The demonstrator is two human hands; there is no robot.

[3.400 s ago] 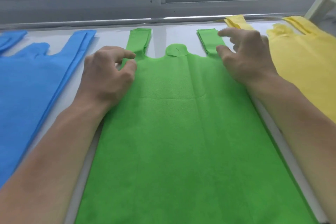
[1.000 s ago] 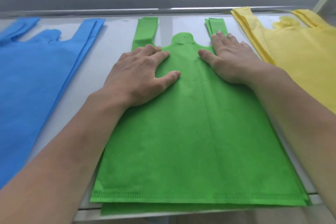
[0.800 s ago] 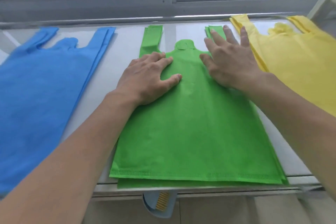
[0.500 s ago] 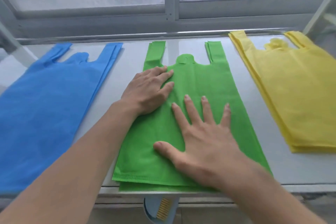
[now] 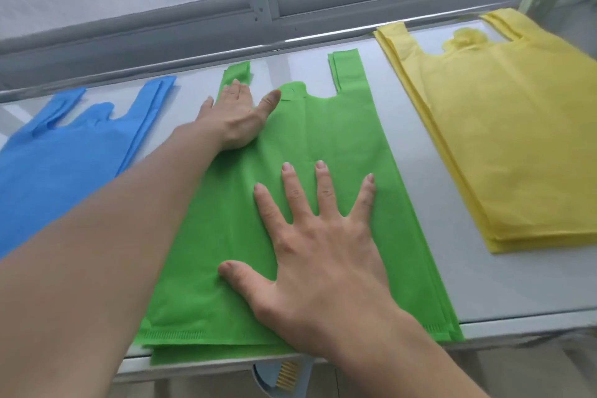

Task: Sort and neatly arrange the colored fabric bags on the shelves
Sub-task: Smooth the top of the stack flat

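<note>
**A:** What does the head view show?

**B:** My left hand (image 5: 234, 116) lies flat with straight fingers on the upper left part of the green bags (image 5: 339, 139), close to the left handle. My right hand (image 5: 323, 255) is spread wide and presses on the lower middle of the same pile. Both hands grasp nothing.

**A:** Why do you press like this?

**B:** I think it holds the thin fabric down and makes it smooth, so the layers lie evenly. At the front edge one lower bag sticks out a little, past the rim of the shelf (image 5: 436, 155).

**A:** Where are the other colours?

**B:** The blue bags (image 5: 64, 152) lie on the left and the yellow bags (image 5: 517, 145) on the right, each pile apart from the green one, with bare shelf between. So each colour has its own place.

**A:** And behind?

**B:** Only a window frame (image 5: 258, 3).
</note>
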